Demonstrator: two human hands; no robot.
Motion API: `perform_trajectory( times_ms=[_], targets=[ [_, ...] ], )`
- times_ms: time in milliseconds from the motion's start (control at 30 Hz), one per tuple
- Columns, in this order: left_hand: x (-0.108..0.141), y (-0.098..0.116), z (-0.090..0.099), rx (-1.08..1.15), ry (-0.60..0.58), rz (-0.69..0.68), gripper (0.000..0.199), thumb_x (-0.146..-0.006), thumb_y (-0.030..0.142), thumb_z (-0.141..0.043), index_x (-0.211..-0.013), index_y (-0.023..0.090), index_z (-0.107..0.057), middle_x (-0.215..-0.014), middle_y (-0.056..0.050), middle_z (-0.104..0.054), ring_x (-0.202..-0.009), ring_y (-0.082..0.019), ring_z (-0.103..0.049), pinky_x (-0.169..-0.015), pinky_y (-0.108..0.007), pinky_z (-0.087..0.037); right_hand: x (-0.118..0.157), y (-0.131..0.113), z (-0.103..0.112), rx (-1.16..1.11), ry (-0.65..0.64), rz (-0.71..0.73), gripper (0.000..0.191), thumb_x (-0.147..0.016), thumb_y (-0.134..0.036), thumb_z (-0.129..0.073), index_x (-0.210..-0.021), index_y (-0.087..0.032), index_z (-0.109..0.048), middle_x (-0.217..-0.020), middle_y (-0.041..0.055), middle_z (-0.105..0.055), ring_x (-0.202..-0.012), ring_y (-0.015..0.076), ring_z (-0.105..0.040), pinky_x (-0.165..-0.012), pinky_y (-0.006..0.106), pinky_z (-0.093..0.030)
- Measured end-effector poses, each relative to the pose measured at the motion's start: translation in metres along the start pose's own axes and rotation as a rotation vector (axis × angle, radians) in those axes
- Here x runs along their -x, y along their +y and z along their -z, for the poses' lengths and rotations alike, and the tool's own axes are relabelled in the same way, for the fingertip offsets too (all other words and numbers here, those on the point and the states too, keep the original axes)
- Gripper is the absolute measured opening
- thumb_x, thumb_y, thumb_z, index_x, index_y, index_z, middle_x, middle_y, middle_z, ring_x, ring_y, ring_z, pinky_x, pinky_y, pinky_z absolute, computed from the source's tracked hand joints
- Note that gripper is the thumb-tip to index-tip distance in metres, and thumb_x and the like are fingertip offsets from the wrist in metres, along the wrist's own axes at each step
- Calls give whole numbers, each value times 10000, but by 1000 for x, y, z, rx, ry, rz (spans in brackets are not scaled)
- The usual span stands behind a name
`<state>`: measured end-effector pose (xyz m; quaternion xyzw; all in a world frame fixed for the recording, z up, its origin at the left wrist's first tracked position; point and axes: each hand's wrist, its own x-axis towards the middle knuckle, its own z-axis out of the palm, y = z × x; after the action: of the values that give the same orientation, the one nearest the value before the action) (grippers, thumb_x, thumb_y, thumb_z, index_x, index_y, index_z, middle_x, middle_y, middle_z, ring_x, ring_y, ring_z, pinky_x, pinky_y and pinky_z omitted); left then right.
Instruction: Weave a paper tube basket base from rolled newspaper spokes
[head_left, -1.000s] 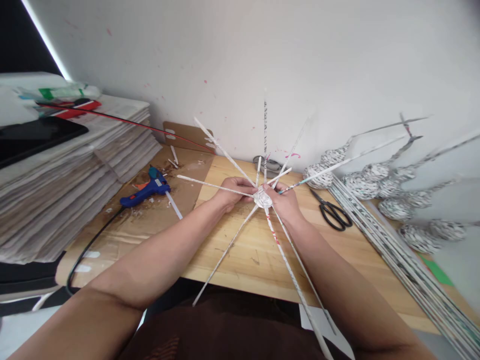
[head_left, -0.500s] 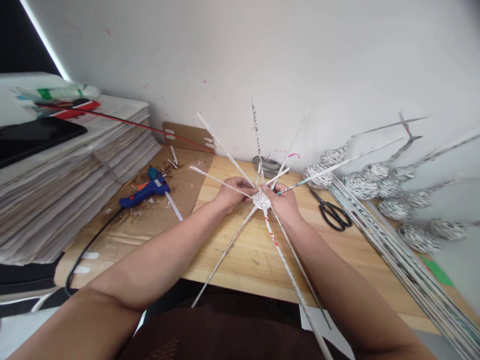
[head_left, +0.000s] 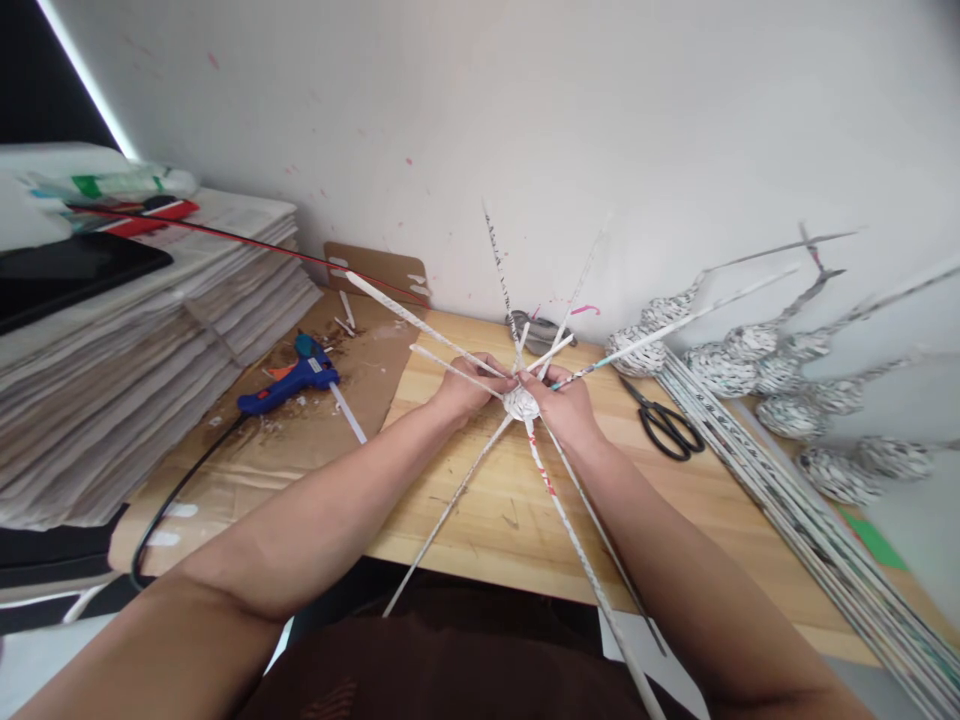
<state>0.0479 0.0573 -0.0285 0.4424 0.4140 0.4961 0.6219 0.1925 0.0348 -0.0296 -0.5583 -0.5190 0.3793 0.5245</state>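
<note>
Between my hands is a small woven paper piece (head_left: 522,404) with several rolled newspaper tubes fanning out from its round centre. My left hand (head_left: 474,386) pinches it at the left rim, close to a white paper tube (head_left: 405,318) that slants up to the left. From the right, my right hand (head_left: 564,398) grips the rim with its thumb on top, beside a tube with a blue-green tip (head_left: 592,370). Other tubes point towards the wall, and a red-marked tube (head_left: 541,470) runs down towards my body. My fingertips are partly hidden behind the piece.
Black scissors (head_left: 667,425) lie to the right, beside a bundle of long paper tubes (head_left: 780,520). Several woven paper shapes (head_left: 720,370) stand along the wall. At left are a blue glue gun (head_left: 292,382) on cardboard (head_left: 330,440) and a tall newspaper stack (head_left: 172,330).
The white tube at the upper left has swung down and to the left. Both hands stay on the woven centre, which has shifted slightly left.
</note>
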Motion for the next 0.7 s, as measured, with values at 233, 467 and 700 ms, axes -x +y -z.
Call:
perform_trajectory(
  times_ms=[233,467,700],
  targets=[
    [3,3,-2,121,-15,70,391,-438,184,-867,-768,127,-666,-610,-16,-673,-545,-137,-606,-578,-268,-468,-1,0,1,13,7,22,323,-679,-479,-748,-713,-168,-667,-620,14,-642,-555,155,-553,-537,277,-415],
    [0,-5,-6,133,27,51,266,-486,219,-851,-679,120,-696,-632,-23,-677,-586,-132,-610,-614,-263,-469,-1,-1,0,-33,23,0,287,-673,-442,-745,-688,-171,-650,-591,-3,-615,-538,144,-529,-535,279,-409],
    [4,-9,-13,156,46,-81,226,-509,233,-832,-644,149,-671,-614,6,-661,-568,-108,-570,-597,-244,-445,-1,-6,-3,-166,61,-61,264,-620,-399,-764,-647,-184,-612,-563,-12,-590,-519,138,-519,-515,283,-410]
  ],
)
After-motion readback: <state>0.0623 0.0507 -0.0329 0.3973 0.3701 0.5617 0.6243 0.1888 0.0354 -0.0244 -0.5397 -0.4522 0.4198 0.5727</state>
